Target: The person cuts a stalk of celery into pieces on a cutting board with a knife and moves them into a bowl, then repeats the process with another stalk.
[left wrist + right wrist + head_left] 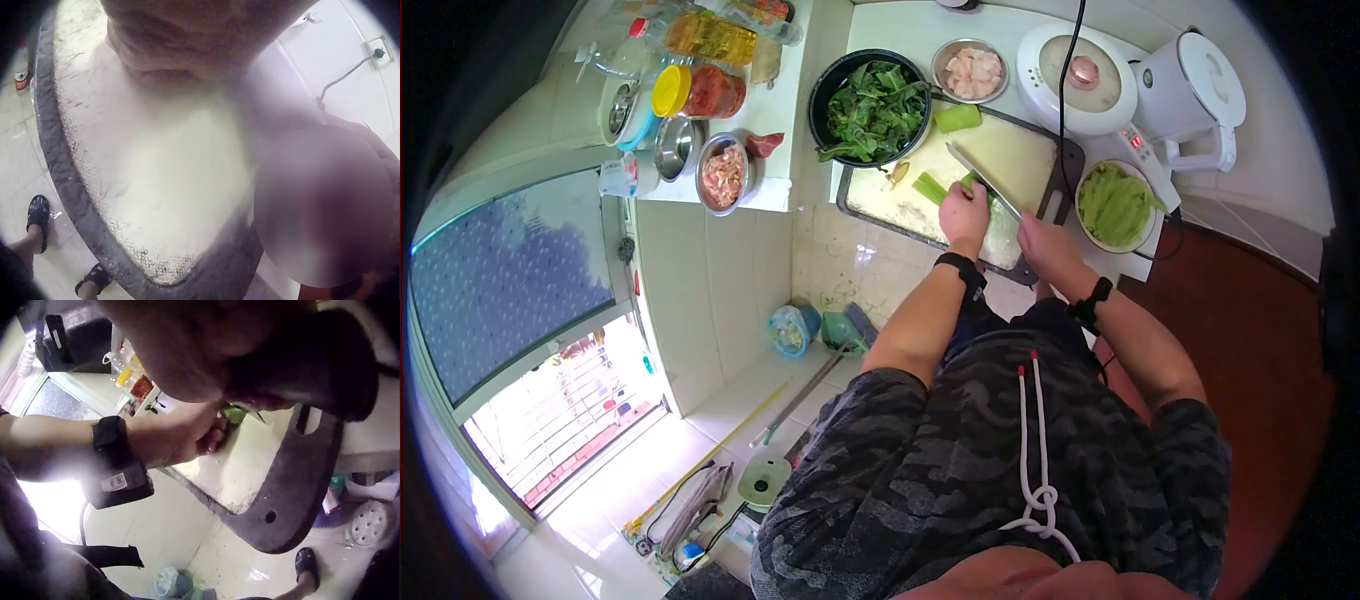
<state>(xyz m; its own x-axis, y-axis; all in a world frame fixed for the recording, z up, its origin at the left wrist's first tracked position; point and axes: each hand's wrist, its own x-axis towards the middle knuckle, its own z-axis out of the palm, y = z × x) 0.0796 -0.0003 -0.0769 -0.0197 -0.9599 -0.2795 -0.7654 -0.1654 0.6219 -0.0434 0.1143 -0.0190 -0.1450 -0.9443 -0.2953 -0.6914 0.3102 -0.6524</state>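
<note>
My left hand (963,213) rests over the cutting board (1015,140) and holds a green stalk piece (968,183) under its fingertips. Beside it lies another cut length of green stalk (929,187). In my right hand (1048,247) I grip a knife (983,178), its blade slanting across the board right next to the left fingers. The right wrist view shows the left hand (209,436) at the green piece (235,414). A thicker green chunk (957,118) sits at the board's far edge, and a small brownish piece (895,174) lies near its left side.
A black pot of leafy greens (870,110) stands beyond the board's left corner, with a bowl of pale meat chunks (972,72) beside it. Rightward are a white cooker (1078,80), a kettle (1192,90) and a bowl of green slices (1116,205). A bowl of minced meat (724,174) stands left.
</note>
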